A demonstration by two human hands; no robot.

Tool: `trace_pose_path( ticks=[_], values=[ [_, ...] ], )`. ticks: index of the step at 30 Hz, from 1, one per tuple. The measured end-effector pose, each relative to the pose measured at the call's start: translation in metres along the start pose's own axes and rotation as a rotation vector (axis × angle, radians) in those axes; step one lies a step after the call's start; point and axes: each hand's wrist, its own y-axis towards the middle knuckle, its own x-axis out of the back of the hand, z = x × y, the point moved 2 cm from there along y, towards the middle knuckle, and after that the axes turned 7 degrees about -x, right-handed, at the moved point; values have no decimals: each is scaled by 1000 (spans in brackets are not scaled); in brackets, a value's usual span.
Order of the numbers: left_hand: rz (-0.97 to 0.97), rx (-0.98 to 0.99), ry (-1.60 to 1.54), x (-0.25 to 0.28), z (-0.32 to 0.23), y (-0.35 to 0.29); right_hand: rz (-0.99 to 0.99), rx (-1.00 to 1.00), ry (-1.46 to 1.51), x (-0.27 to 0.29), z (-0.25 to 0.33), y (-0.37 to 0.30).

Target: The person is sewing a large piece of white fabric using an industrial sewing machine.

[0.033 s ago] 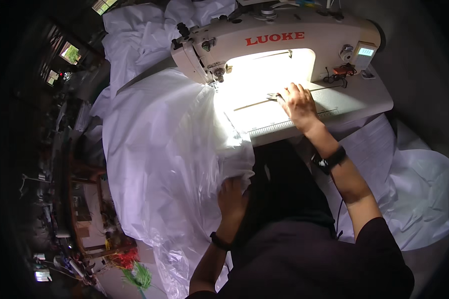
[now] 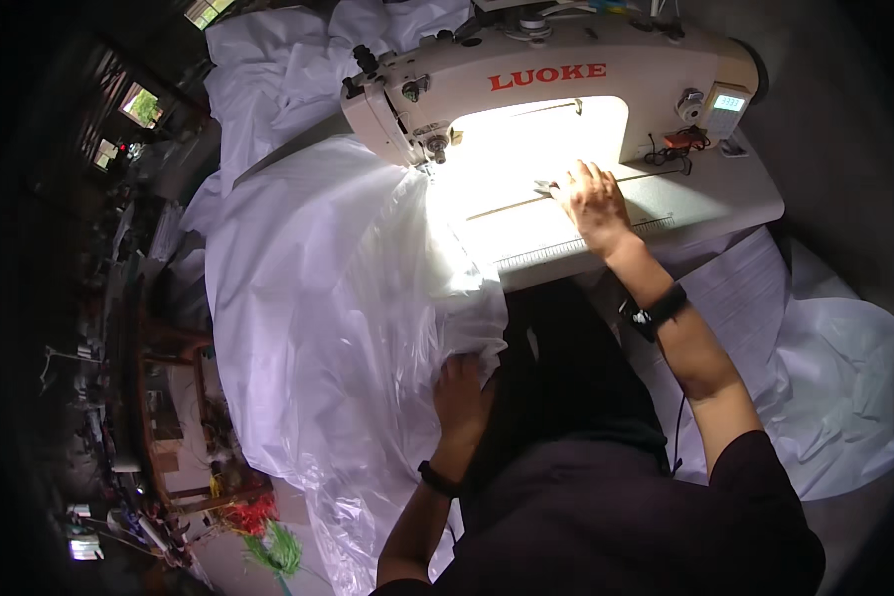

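A wide fisheye view looks steeply down from the person's head, over the torso (image 2: pixel 606 521), facing the machine (image 2: pixel 656 94), near the left hand (image 2: pixel 460 399) and right hand (image 2: pixel 596 209).

The right hand (image 2: pixel 595 207) partly hides a metal tool (image 2: pixel 543 187)
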Motion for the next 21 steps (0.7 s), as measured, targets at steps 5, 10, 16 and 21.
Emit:
trace_pose_path(
  ticks=[5,10,16,21],
  values=[
    [118,52,25,8,16,-15,436,-449,864,24,10,-9],
    [237,32,-114,83,-2,-70,745,-396,843,102,53,-53],
    [47,318,-650,166,-7,-94,760,-145,937,144,105,-37],
    [-102,435,-906,182,4,-100,587,78,787,140,142,-11]
  ],
)
